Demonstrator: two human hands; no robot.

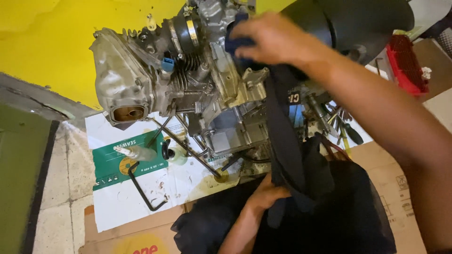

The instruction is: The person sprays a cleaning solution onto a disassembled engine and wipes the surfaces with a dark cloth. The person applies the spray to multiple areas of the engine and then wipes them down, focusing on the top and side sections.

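While fingers (245,35) press cloth (287,141), engine (155,80) sits.

A flattened white and green carton (127,162) lies under the engine; brown cardboard (141,235) lies below it, near the floor.

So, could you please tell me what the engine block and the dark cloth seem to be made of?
Engine block: apparently cast metal, likely aluminium, dull grey and grimy, with cooling fins. Dark cloth: soft woven or knit fabric, matte black, draping in folds from the right hand.
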